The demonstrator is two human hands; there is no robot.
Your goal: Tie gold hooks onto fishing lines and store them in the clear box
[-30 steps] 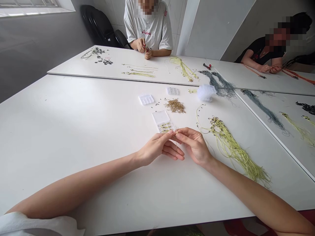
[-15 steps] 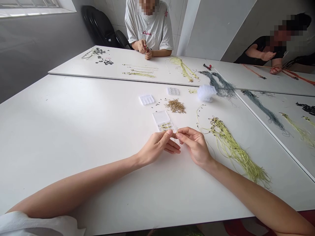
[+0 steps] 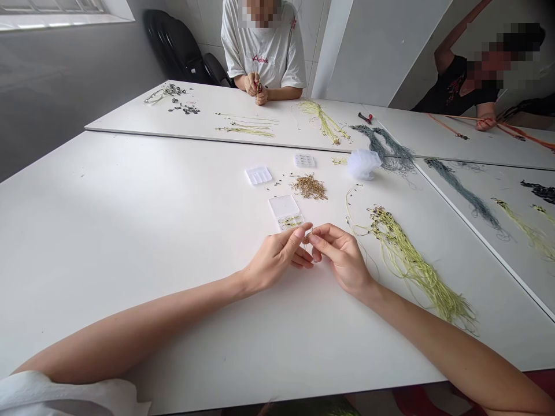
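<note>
My left hand [image 3: 275,257] and my right hand [image 3: 344,254] meet over the white table, thumbs and forefingers pinched close together. Between their fingertips is a thin fishing line [image 3: 305,249], with a small yellowish piece at the right fingertips too tiny to make out. The left hand's lower fingers stretch out behind the line. Just beyond the hands lies a clear plastic case [image 3: 284,205], its lid raised, with yellow-green tied hooks [image 3: 289,221] inside. A heap of gold fish hooks [image 3: 309,187] sits farther back. Right of my right hand lies a bundle of yellow-green hooked lines [image 3: 411,268].
Two more small cases, one white [image 3: 259,175] and one clear [image 3: 304,161], lie beyond, near a crumpled plastic bag [image 3: 364,164]. Grey line bundles [image 3: 468,193] spread to the right. One co-worker [image 3: 264,58] sits opposite, another [image 3: 463,86] at the far right.
My fingers have shifted slightly at the line, my left forefinger now reaching out straighter toward the right fingertips. The co-worker at right has raised one arm high.
</note>
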